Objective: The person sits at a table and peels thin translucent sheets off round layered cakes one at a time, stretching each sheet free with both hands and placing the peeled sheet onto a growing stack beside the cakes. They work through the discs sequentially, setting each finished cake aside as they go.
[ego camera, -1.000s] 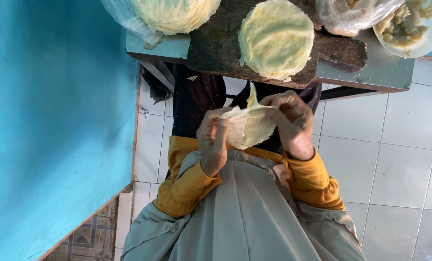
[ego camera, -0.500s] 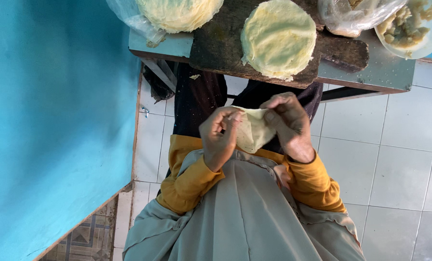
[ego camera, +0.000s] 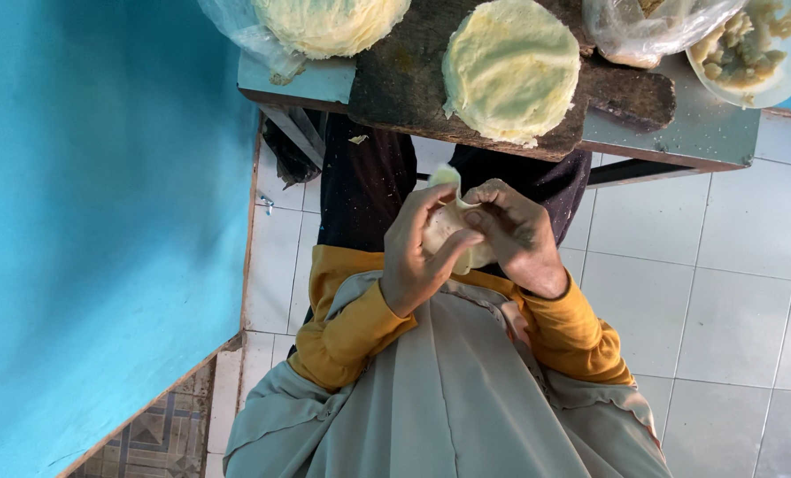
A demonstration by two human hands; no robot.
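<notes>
My left hand and my right hand are held together over my lap, both closed on a small pale dough sheet. The sheet is folded between my fingers, and only its top edge and a middle patch show. Both sleeves are mustard yellow. Above my hands, a round stack of pale dough sheets lies on a dark wooden board.
The board rests on a grey table. A second dough stack in a clear bag sits at its left end. A plastic bag and a white bowl of yellowish filling are at the right. A blue wall stands left, with white floor tiles to the right.
The dough sheet was spread wide between my hands. My hands have closed in on it, and it is now folded small.
</notes>
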